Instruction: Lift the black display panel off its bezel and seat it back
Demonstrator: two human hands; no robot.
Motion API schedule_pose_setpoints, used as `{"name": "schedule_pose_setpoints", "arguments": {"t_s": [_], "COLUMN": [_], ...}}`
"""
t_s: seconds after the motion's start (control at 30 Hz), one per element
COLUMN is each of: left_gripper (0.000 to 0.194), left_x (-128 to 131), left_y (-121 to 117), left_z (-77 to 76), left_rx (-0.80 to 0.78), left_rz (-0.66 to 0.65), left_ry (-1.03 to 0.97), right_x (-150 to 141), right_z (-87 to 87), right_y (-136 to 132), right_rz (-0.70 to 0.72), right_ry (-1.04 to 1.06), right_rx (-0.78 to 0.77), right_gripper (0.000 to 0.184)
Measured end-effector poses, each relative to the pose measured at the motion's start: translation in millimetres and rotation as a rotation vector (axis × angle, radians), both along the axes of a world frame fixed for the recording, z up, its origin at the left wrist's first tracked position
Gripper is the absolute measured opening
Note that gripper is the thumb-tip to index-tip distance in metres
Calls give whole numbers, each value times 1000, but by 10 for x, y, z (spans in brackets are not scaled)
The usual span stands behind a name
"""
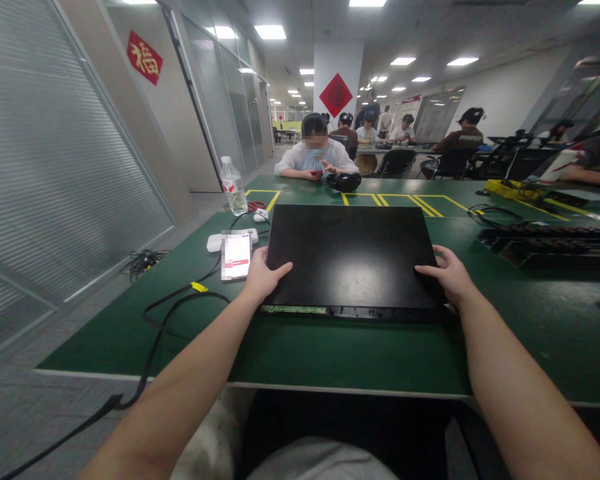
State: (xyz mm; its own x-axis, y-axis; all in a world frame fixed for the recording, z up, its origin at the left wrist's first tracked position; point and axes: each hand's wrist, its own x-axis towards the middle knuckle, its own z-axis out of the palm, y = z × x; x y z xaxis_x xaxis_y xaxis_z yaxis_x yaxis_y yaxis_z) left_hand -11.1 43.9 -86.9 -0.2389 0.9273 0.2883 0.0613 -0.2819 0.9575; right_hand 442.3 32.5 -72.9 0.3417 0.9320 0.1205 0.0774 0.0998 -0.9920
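A flat black device case [350,257] lies on the green table [330,353] in front of me, its front edge showing a strip of circuit board and ports. My left hand [263,275] grips its near left corner, thumb lying on the lid. My right hand [447,273] grips the near right corner, fingers curled round the side and thumb on top. Both arms reach straight out from the table's near edge.
A phone [235,255] lies left of the case, beside a white box [215,241], a water bottle [233,187] and a black cable [180,303]. Another black unit [555,243] sits at the right. A person [315,157] sits across the table; others work behind.
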Motion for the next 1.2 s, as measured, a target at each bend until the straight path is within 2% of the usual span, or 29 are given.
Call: {"name": "schedule_pose_setpoints", "arguments": {"t_s": [0.23, 0.43, 0.6, 0.87, 1.1, 1.2], "left_gripper": [67, 65, 69, 70, 71, 70], "left_x": [-7, -45, -55, -64, -34, -27], "left_y": [-14, 2, 17, 19, -9, -16], "left_z": [12, -20, -26, -34, 30, 43], "left_rx": [-26, -52, -88, -53, -129, -134], "left_rz": [-11, -33, -23, -53, -22, -20], "left_ry": [1, -27, 42, 21, 232, 261], "right_x": [4, 17, -19, -12, -18, -3], "right_z": [-53, -81, -65, -75, -68, -78], "right_y": [54, 72, 54, 67, 66, 74], "right_rz": [19, -18, -27, -24, -43, -35], "right_ry": [-20, -38, -29, -66, -99, -114], "right_rx": [48, 24, -14, -37, -94, -90], "right_gripper": [75, 67, 64, 60, 59, 59]}}
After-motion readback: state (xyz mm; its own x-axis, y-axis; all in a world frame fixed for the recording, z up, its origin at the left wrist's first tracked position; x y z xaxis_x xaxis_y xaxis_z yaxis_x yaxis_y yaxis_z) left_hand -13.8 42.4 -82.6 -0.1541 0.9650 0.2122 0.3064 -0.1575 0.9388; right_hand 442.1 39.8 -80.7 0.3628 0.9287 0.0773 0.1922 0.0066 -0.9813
